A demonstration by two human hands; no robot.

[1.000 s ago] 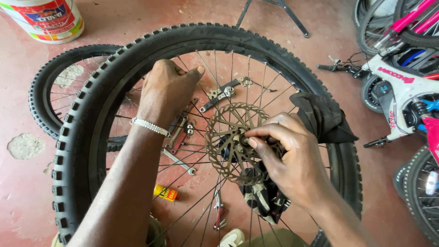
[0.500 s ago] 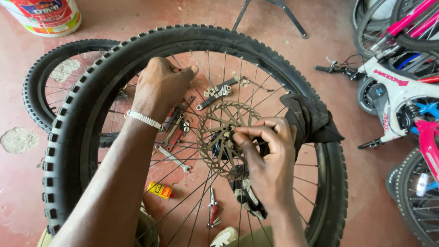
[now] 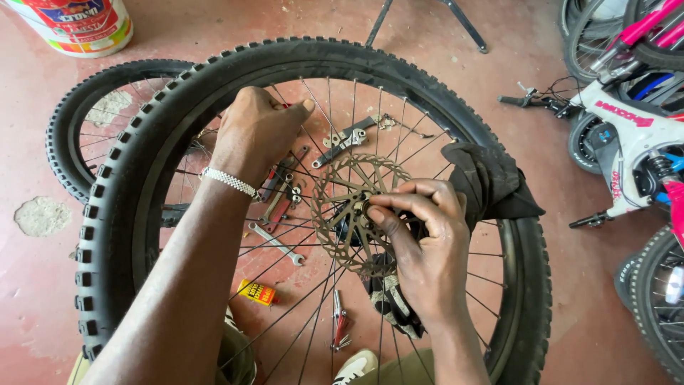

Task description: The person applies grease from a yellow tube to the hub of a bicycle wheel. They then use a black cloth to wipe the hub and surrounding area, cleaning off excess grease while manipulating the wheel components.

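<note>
A knobby black bicycle wheel (image 3: pixel 114 207) lies flat across my lap, spokes and a rusty brake disc (image 3: pixel 335 214) at its hub. My left hand (image 3: pixel 256 132), with a beaded bracelet at the wrist, grips the spokes near the far side of the rim. My right hand (image 3: pixel 420 242) pinches at the hub in the disc's centre, fingers closed on a small part I cannot make out. A black rag (image 3: pixel 491 182) is draped over the wheel's right side.
Under the spokes on the red floor lie a spanner (image 3: pixel 278 244), metal brackets (image 3: pixel 345 139), pliers (image 3: pixel 340 324) and a small yellow box (image 3: pixel 256 292). A second wheel (image 3: pixel 68 142) lies to the left, a paint bucket (image 3: pixel 78 25) far left, a white bicycle (image 3: pixel 627 135) to the right.
My right hand has shifted from the disc's right edge to the hub centre. The view has drifted slightly; my left hand keeps its hold on the spokes.
</note>
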